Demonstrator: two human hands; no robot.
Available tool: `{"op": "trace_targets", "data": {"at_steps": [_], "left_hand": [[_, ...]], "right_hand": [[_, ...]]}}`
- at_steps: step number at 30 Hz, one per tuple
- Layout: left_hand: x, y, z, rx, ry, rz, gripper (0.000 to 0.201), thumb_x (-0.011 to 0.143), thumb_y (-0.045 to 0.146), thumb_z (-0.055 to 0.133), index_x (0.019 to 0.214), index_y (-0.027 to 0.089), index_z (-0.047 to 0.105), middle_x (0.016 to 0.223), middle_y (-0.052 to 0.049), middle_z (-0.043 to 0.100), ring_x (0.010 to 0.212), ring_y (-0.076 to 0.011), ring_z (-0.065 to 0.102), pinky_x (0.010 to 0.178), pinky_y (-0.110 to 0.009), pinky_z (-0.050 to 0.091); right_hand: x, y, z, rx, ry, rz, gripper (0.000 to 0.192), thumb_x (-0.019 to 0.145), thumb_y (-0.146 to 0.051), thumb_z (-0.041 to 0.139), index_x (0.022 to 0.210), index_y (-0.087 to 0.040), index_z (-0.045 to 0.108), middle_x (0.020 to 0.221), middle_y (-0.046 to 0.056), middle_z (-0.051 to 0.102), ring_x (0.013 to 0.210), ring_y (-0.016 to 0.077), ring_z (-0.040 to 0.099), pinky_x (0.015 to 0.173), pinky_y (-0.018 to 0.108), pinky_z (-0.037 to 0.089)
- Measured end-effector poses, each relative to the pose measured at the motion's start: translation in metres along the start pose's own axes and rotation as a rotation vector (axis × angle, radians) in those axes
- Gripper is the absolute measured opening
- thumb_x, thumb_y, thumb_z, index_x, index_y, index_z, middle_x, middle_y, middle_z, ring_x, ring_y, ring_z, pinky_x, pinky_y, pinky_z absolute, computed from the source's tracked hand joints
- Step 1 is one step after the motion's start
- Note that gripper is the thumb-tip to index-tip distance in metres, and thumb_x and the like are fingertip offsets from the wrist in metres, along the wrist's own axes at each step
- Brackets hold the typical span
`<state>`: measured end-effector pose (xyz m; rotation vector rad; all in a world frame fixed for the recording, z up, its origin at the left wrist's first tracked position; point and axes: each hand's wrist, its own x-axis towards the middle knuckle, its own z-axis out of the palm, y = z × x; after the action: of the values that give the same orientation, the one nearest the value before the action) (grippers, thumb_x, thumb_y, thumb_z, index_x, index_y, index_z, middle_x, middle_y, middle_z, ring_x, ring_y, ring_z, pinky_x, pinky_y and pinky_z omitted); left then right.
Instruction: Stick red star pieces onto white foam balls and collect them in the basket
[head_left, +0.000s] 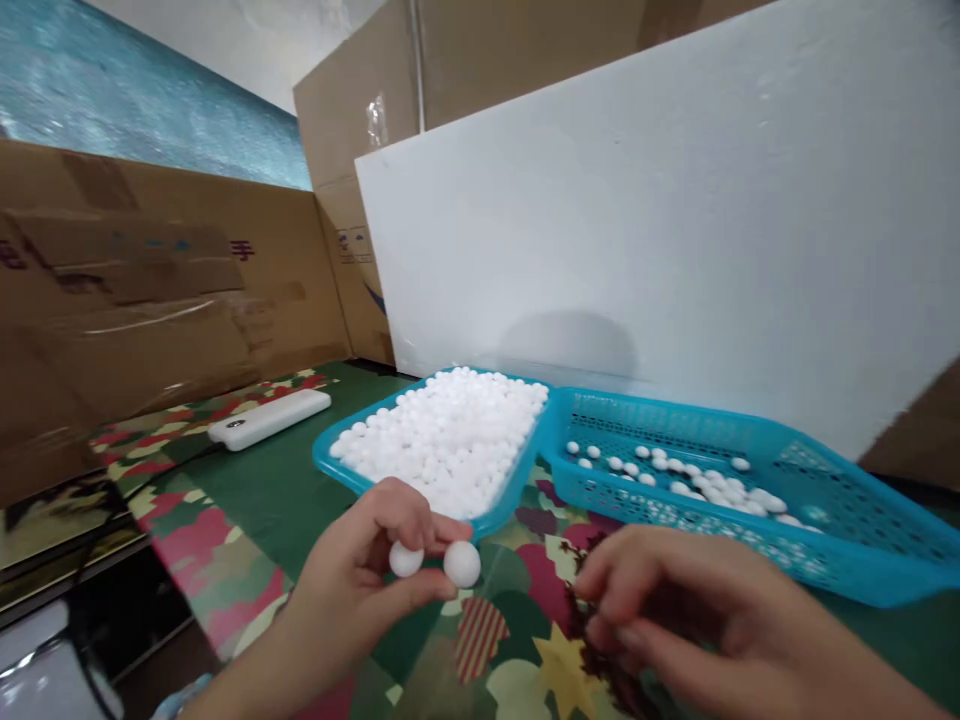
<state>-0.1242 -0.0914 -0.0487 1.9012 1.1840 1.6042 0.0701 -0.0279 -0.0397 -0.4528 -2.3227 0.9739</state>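
Observation:
My left hand (382,560) is closed in front of the full basket. It grips two small white balls: one ball (462,564) sits at the tips of the thumb and index finger, the other ball (406,559) is tucked further back against the fingers. To the right, my right hand (667,610) hovers low with its fingers curled and the thumb drawn toward them. A dark red, frilly-edged strip (611,672) shows beside and below its fingertips; whether the fingers hold it is unclear. A blue plastic basket (328,458), heaped with white balls (457,430), lies just beyond my left hand.
A second blue basket (675,415) at the right holds several scattered white balls (720,490). A white device with a cable (271,418) lies at the left on the patterned tablecloth (315,510). A white board (637,220) and cardboard boxes (165,290) stand behind.

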Motion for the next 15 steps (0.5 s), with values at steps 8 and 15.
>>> {"op": "trace_targets", "data": {"at_steps": [8,15], "left_hand": [[0.011,0.016,0.036,0.190,-0.047,0.222,0.022,0.055,0.004,0.053,0.056,0.021,0.039,0.053,0.007,0.042,0.056,-0.0096,0.056,0.048,-0.011,0.045],[0.001,0.017,0.028,0.663,-0.100,0.590,0.018,0.059,0.005,0.047,0.052,0.021,0.043,0.068,0.004,0.057,0.075,-0.0087,0.055,0.058,-0.007,0.044]], "right_hand": [[0.001,-0.016,0.006,0.101,0.144,0.039,0.026,0.062,-0.004,0.046,0.079,-0.020,0.059,0.073,0.001,0.060,0.064,0.0088,0.052,0.057,0.019,0.041],[-0.001,-0.020,0.008,0.200,0.235,0.113,0.022,0.057,-0.012,0.056,0.077,-0.017,0.060,0.070,0.001,0.059,0.064,0.0103,0.053,0.055,0.019,0.043]]}}
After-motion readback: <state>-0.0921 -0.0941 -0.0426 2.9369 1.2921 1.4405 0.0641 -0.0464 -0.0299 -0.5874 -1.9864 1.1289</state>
